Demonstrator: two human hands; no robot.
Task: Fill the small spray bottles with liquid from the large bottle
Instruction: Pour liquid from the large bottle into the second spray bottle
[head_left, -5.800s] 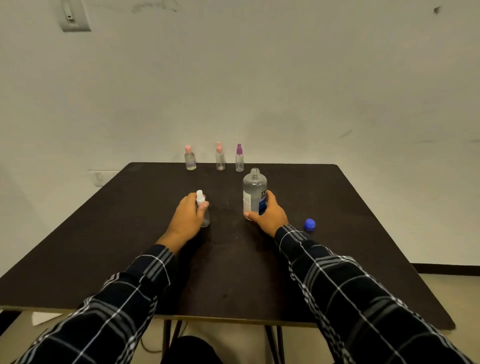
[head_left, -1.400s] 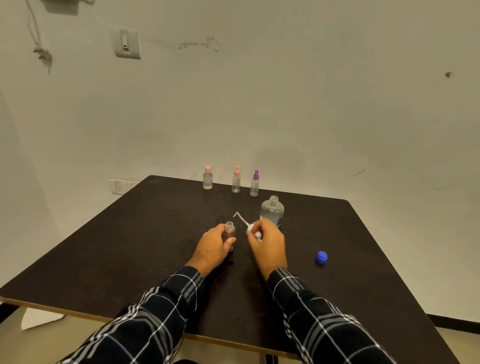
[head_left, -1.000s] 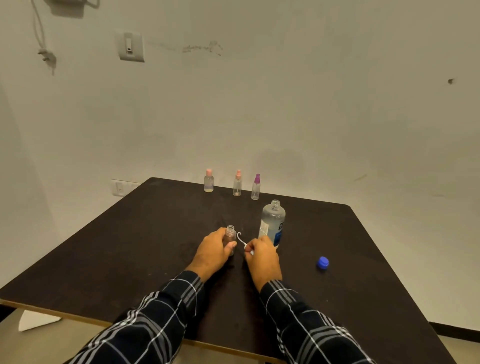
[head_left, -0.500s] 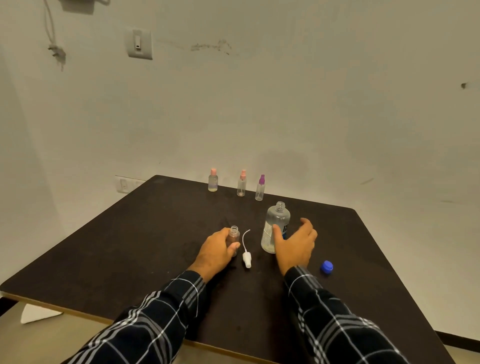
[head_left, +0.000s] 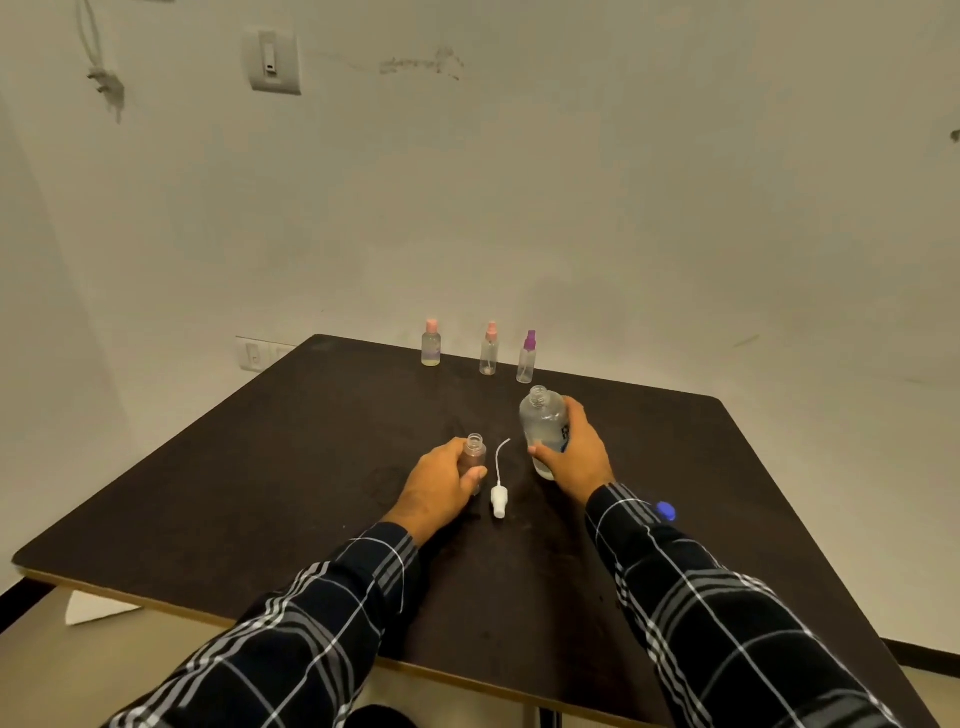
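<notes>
A small clear spray bottle (head_left: 474, 455) stands open-necked on the dark table (head_left: 260, 467), and my left hand (head_left: 441, 486) grips it round the body. Its white spray head (head_left: 499, 500) with a thin curved tube lies flat on the table just to the right. My right hand (head_left: 574, 454) grips the large clear bottle (head_left: 541, 421), which has no cap and leans a little to the left. Its blue cap (head_left: 666, 511) lies by my right sleeve.
Three small capped spray bottles stand in a row at the far edge: one with a pink cap (head_left: 430, 344), one with a peach cap (head_left: 489, 349), one with a purple cap (head_left: 527, 357). The wall rises right behind them.
My right hand laid the white spray head on the table, reached right and took hold of the large bottle. My left hand has kept holding the small bottle.
</notes>
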